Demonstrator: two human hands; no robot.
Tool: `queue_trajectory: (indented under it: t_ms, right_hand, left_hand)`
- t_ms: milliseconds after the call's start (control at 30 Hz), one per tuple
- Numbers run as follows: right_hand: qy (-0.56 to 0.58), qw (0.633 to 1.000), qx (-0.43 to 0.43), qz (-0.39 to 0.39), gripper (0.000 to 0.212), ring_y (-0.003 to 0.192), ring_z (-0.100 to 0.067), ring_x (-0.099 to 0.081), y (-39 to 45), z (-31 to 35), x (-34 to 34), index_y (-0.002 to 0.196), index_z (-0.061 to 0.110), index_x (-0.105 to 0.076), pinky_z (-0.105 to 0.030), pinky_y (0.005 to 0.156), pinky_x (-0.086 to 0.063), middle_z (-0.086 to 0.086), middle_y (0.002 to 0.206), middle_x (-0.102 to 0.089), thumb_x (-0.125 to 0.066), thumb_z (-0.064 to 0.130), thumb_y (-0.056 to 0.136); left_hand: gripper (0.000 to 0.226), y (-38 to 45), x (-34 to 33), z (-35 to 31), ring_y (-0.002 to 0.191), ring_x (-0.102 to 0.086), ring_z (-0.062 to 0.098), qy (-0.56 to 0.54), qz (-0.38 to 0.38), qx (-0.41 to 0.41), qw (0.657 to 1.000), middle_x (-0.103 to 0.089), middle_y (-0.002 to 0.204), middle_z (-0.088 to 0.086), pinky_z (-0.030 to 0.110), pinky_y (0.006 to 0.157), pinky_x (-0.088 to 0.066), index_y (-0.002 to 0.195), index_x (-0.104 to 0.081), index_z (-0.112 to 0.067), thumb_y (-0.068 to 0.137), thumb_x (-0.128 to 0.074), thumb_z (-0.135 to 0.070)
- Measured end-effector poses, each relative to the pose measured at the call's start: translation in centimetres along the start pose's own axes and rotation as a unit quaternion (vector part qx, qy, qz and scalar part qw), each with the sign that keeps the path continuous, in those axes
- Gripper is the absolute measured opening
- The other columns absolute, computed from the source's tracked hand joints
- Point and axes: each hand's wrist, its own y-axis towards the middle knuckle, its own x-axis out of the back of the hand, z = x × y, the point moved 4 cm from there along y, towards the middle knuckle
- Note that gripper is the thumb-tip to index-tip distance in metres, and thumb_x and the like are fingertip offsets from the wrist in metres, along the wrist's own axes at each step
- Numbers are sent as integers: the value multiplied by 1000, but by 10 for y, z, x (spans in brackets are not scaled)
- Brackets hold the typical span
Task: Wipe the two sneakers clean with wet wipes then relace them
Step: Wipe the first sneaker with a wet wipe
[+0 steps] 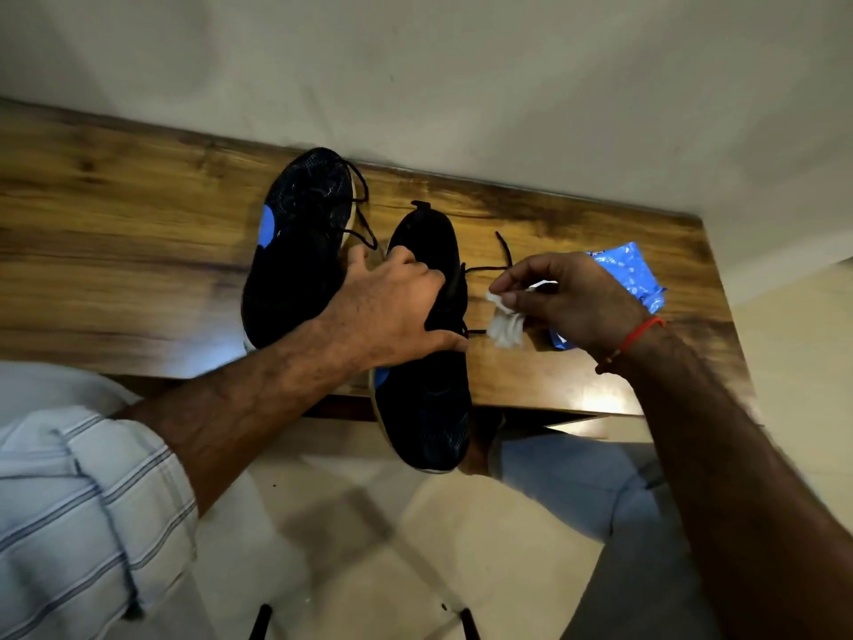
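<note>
Two black sneakers on a wooden table. Near sneaker lying with its toe end jutting out past the table's front edge, over the floor. Gripped across the middle by the left hand, fingers curled over the far side, thumb on the near side. Far sneaker just beside it to the left, tipped with the sole and a blue patch showing, heel end at the front edge, toe close to the back edge by the wall. Loose black laces trailing from both onto the wood. Right of the near sneaker, a crumpled white wet wipe pinched in the right hand, held above the tabletop. Under that hand, a blue wipes pack, near the table's right edge. Broad bare wood left of the far sneaker.
</note>
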Motion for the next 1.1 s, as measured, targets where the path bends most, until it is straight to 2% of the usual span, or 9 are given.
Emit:
queue_trajectory:
  t_ms: [167,267,333,533,633,733,833,1000,1100]
  right_hand:
    - [63,998,-8,15,11,53,4,-58,0,1,-7,97,8,-74,-9,53,-44,8,66,-66,-70,2,89]
    - [84,996,0,14,17,40,3,-51,0,1,-13,104,6,-72,-6,43,-37,17,49,-59,-70,0,88]
    - [90,995,32,3,19,48,4,-56,1,5,-19,102,11,-73,-7,49,-40,18,57,-64,-72,2,86]
    - [-135,936,310,-101,9,87,-15,-67,-8,27,-66,94,13,-77,-22,83,-50,-3,95,-70,-74,12,85]
    - [-230,918,318,-59,11,87,-24,-67,-12,24,-90,90,10,-77,-25,82,-46,-7,92,-69,-70,6,83]
    - [-340,910,212,102,19,94,-21,-66,-19,10,-97,96,18,-77,-30,84,-48,-2,98,-71,-66,5,86]
    - [-304,924,154,174,15,92,-10,-66,-29,1,-83,96,22,-78,-26,85,-50,6,96,-74,-72,13,86]
    - [-166,935,292,-115,14,87,-12,-63,-24,21,-62,91,9,-75,-15,82,-45,-1,92,-70,-67,20,89]
    - [-205,913,326,-132,21,88,-25,-66,-15,24,-79,90,4,-74,-33,82,-54,-11,93,-68,-58,18,92]
  left_hand:
    - [59,9,0,8,137,-37,17,-137,4,0,990,-56,134,-3,57,114,-24,137,-53,-24,96,-48,-65]
    - [35,14,6,21,105,-58,18,-237,8,-41,971,-65,99,-1,46,92,-44,108,-66,-21,106,-42,-45]
    - [30,16,9,28,89,-64,18,-260,20,-68,963,-68,90,2,45,81,-49,103,-69,-16,108,-44,-32]
    - [33,17,11,35,117,-62,9,-288,73,-78,952,-70,126,-3,34,103,-48,133,-66,-16,108,-45,-23]
    - [37,18,8,36,129,-54,10,-274,79,-69,956,-62,139,-3,31,111,-42,143,-58,-18,108,-46,-22]
    - [36,19,3,34,128,-55,11,-269,56,-69,959,-63,137,-5,27,107,-41,141,-59,-22,106,-50,-25]
    - [38,20,4,36,131,-53,12,-264,43,-72,961,-62,140,-5,24,106,-39,143,-57,-22,107,-47,-29]
    - [41,16,7,43,131,-51,10,-269,88,-89,955,-58,142,-5,29,109,-41,147,-52,-20,107,-48,-29]
    - [33,18,6,40,121,-58,13,-252,38,-88,963,-66,130,-4,32,103,-46,137,-61,-22,106,-51,-27]
